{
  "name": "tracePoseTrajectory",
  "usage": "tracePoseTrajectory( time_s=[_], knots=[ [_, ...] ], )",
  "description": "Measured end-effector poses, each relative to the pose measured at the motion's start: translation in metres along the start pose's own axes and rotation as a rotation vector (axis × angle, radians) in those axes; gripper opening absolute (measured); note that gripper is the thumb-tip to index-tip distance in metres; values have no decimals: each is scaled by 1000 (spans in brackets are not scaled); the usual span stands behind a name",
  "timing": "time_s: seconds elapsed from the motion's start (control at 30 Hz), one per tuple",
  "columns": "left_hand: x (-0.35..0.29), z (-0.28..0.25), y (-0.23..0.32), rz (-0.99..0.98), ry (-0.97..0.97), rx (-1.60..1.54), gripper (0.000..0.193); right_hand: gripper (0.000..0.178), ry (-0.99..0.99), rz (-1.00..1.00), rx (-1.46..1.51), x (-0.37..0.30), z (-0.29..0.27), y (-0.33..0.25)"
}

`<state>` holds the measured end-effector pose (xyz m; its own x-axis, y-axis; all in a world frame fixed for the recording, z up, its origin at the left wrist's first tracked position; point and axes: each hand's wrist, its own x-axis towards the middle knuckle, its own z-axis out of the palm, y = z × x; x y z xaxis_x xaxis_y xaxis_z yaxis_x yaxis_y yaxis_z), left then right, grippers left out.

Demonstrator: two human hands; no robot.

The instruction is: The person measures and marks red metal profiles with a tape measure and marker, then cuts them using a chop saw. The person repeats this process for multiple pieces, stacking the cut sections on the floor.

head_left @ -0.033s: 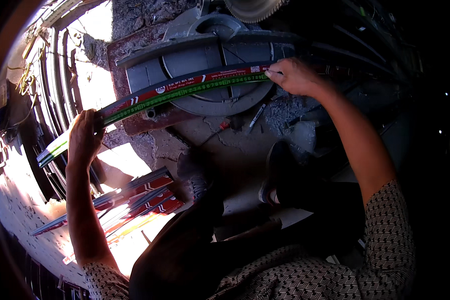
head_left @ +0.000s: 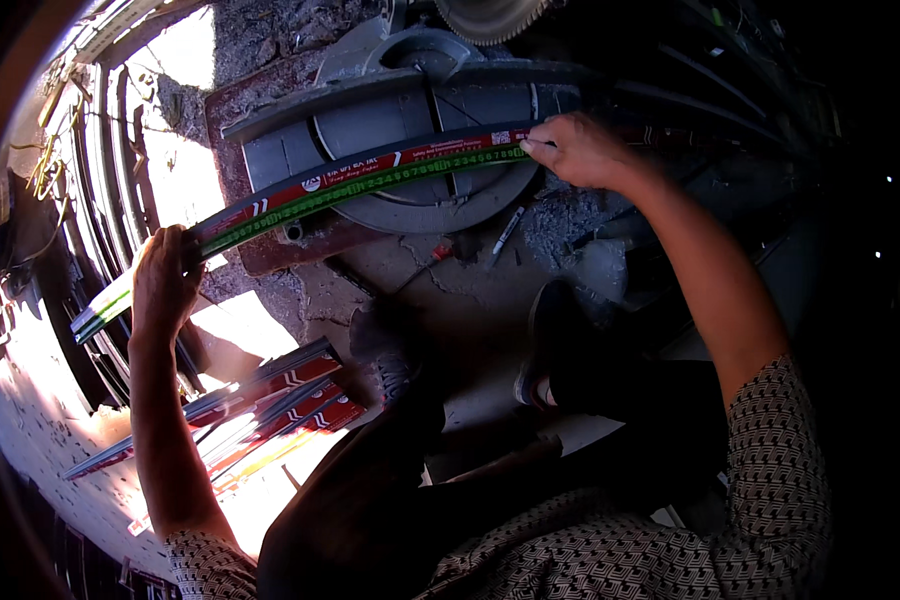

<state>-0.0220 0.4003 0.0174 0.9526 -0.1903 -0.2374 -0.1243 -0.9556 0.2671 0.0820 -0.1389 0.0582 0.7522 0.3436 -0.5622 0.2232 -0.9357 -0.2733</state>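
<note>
Shirt (head_left: 610, 550): beige, dark interlocking geometric print
Sleeves (head_left: 775, 450): short, ending well back from left hand (head_left: 162, 278) and right hand (head_left: 582, 155)
Trousers (head_left: 340, 490): plain, very dark
Shoes (head_left: 393, 378): dark, one visibly laced, lower than and between the hands

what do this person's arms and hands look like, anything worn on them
The left hand and right hand are ungloved, with no watch or bracelet visible. The left sleeve and right sleeve are short, in a dark and pale repeating geometric pattern, leaving both forearms bare.
</note>
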Motion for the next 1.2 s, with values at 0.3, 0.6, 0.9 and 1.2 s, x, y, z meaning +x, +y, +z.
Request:
tracePoseTrajectory(
  time_s=[0.3,0.6,0.9,1.2],
  knots=[
    [-1,14,-11,29,17,51,17,32,30,-92,-10,4,12,7],
    [-3,30,-30,58,13,82,36,31,17,-64,-16,3,8,4],
    [-9,31,-45,4,21,2,36,33,-26,7,-22,5,8,-12],
    [-26,13,-79,55,83,213,35,32,-25,-9,-19,13,10,-54]
  ],
)
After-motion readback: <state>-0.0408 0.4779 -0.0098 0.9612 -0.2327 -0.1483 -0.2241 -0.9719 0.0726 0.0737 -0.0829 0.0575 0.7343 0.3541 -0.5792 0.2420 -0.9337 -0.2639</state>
